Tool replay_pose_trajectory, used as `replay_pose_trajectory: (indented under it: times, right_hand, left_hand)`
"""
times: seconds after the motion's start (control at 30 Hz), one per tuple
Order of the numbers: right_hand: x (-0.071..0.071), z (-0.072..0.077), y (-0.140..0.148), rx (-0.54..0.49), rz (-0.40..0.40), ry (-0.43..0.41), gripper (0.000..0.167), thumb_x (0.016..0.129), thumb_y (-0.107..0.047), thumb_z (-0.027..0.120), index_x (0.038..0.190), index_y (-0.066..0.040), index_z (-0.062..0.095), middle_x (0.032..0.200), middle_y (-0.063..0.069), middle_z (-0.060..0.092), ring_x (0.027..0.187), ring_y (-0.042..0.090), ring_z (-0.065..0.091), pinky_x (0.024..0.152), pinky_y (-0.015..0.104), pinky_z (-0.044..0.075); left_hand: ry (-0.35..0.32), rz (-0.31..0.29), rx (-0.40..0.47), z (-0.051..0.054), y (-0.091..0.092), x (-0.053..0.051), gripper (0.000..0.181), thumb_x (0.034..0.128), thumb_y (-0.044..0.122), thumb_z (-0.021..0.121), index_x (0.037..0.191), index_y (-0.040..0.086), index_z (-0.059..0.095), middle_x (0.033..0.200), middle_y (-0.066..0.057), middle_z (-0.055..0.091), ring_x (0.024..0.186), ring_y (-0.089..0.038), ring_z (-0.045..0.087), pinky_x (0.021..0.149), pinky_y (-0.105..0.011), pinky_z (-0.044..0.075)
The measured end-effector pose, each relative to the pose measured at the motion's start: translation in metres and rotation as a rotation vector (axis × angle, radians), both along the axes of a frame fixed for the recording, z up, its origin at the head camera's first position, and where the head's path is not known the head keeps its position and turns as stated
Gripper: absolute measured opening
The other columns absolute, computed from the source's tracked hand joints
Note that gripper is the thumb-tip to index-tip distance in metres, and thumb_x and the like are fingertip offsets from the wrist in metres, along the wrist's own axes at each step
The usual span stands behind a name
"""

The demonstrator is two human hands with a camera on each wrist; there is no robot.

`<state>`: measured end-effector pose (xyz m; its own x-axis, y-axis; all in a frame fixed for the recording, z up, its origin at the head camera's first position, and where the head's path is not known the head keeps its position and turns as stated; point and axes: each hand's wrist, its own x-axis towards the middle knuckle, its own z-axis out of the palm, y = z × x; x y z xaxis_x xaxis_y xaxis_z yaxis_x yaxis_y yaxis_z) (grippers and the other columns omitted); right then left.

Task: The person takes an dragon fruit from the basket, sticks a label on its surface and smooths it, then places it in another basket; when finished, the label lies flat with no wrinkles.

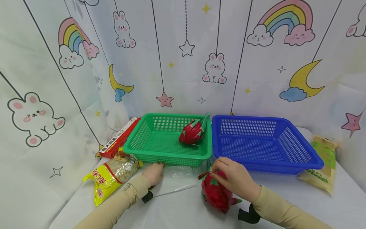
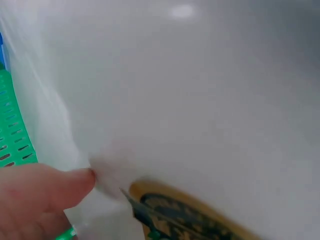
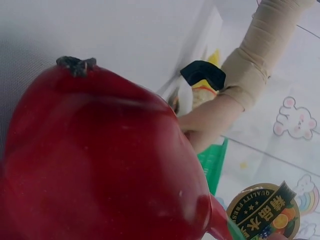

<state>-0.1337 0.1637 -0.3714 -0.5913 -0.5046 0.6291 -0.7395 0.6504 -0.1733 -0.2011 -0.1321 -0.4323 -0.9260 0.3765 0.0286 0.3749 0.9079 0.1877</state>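
A clear plastic bag lies before the green basket, with my left hand at its left end. In the left wrist view, the thumb of my left hand pinches creased plastic beside a gold-and-black label; its other fingers are mostly hidden. My right hand pinches the leafy top of a red dragon fruit, by a dark tag. Up close in the right wrist view are the fruit's smooth red body and its round label. Another dragon fruit rests in the green basket.
A blue basket stands right of the green one. To the left are a yellow snack bag and a red pasta box; a green-and-beige packet lies at the far right. A patterned curtain hangs behind.
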Motion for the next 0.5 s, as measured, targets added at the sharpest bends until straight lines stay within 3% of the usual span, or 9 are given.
replay_pose_trajectory:
  times: [0.23,0.5]
  right_hand:
    - [-0.0002,-0.0017,0.0010,-0.004,-0.005,0.010,0.029,0.063,-0.009,0.083,0.078,-0.018,0.060,0.078,-0.011,0.056,0.068,0.002,0.055,0.060,0.015,0.051]
    - [-0.0001,-0.0012,0.0007,-0.005,-0.008,0.011,0.029,0.063,-0.009,0.083,0.078,-0.018,0.060,0.078,-0.011,0.056,0.068,0.003,0.056,0.061,0.016,0.052]
  left_hand:
    - [0.080,0.013,-0.049,-0.0033,0.0001,0.0032,0.030,0.0777,0.005,0.065,0.107,0.002,0.060,0.100,-0.019,0.061,0.089,-0.039,0.058,0.076,-0.054,0.046]
    - [0.071,0.008,-0.081,-0.0039,0.0021,0.0063,0.036,0.0753,0.014,0.071,0.108,0.003,0.061,0.103,-0.019,0.058,0.092,-0.040,0.056,0.075,-0.053,0.046]
